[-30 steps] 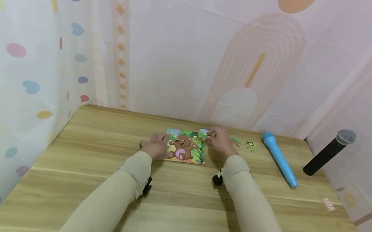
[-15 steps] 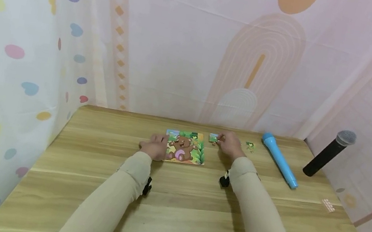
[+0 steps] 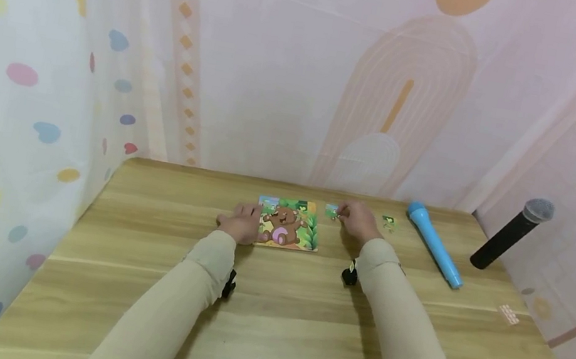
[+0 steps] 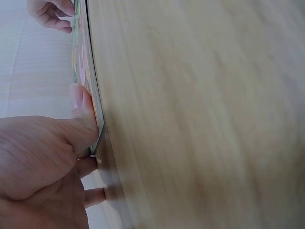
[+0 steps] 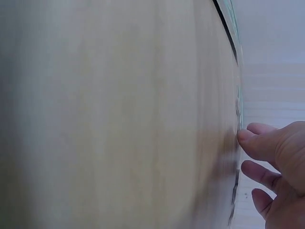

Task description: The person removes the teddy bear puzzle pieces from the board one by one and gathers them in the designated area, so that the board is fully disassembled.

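Pale pink patterned fabric walls close in a wooden worktop (image 3: 270, 322) on three sides, with a sheer curtain of coloured dots on the left; the worktop's planks run across the head view and fill both wrist views as a blurred tan field. Near the far edge lies a bear jigsaw board (image 3: 288, 225), seen only edge-on from the left wrist (image 4: 90, 86), so its picture is unreadable there. The left hand (image 3: 241, 224) rests at the board's left edge; in the left wrist view the thumb presses on that edge with the fingers beneath or beside it, a grip that steadies the board, though how far the fingers curl is hard to tell. The right hand (image 3: 358, 220) sits just right of the board, its fingertips on a small loose puzzle piece (image 3: 331, 211); whether it pinches the piece or merely touches it cannot be made out, and the right wrist view shows only loosely bent fingers (image 5: 267, 167) at the blurred worktop edge. Another loose piece (image 3: 389, 223) lies further right, partly hidden details too small to read; beyond it a blue toy microphone (image 3: 434, 244) lies flat, and a black microphone (image 3: 510, 232) leans at the right wall; a small pale block (image 3: 508, 314) sits near the right edge.
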Motion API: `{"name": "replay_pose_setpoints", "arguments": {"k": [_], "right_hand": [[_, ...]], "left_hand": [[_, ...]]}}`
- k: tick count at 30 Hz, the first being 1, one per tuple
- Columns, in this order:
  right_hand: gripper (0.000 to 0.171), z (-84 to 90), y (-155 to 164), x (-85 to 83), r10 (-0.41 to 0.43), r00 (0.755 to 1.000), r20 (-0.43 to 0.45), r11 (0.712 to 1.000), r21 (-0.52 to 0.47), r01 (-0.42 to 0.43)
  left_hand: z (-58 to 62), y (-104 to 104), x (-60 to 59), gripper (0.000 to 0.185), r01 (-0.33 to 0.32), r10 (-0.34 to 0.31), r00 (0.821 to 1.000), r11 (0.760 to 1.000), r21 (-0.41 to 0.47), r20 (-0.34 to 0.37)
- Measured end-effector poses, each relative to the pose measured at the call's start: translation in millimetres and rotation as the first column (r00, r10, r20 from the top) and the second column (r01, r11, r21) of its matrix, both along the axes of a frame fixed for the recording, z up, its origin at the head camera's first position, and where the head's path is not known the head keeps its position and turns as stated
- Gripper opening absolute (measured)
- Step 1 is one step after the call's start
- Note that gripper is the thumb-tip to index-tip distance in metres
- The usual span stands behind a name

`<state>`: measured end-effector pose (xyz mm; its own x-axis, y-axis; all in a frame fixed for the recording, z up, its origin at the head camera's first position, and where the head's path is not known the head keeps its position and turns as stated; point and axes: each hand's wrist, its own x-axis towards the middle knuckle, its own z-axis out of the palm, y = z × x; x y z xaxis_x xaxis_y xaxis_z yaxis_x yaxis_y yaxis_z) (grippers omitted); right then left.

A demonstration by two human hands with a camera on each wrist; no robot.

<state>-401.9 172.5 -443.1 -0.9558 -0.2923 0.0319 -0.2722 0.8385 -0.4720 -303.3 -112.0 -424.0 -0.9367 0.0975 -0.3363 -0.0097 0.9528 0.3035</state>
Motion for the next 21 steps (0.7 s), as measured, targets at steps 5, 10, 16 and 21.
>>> {"name": "replay_pose_setpoints", "arguments": {"k": [5,10,16,21], "right_hand": [[0.011,2.8,1.0,-0.8,0.004,1.000,0.001,1.000,-0.001,-0.004],[0.011,1.1,1.7,-1.5,0.026,0.998,-0.050,0.999,0.047,-0.023],[0.011,0.6,2.3,-1.0,0.054,0.996,-0.071,0.995,0.087,-0.048],[0.013,4.0,2.3,-0.8,0.068,0.994,-0.084,0.994,0.086,-0.060]], "left_hand": [[-3.0,-0.1,-7.7,0.085,0.003,-0.003,1.000,0.999,-0.043,0.021],[-8.3,-0.3,-11.4,0.085,-0.004,0.005,1.000,0.999,-0.036,0.026],[-4.0,0.0,-5.8,0.084,-0.004,0.005,0.999,1.000,-0.030,0.031],[-1.1,-0.1,-2.4,0.083,-0.004,0.004,1.000,1.000,-0.013,0.001]]}}
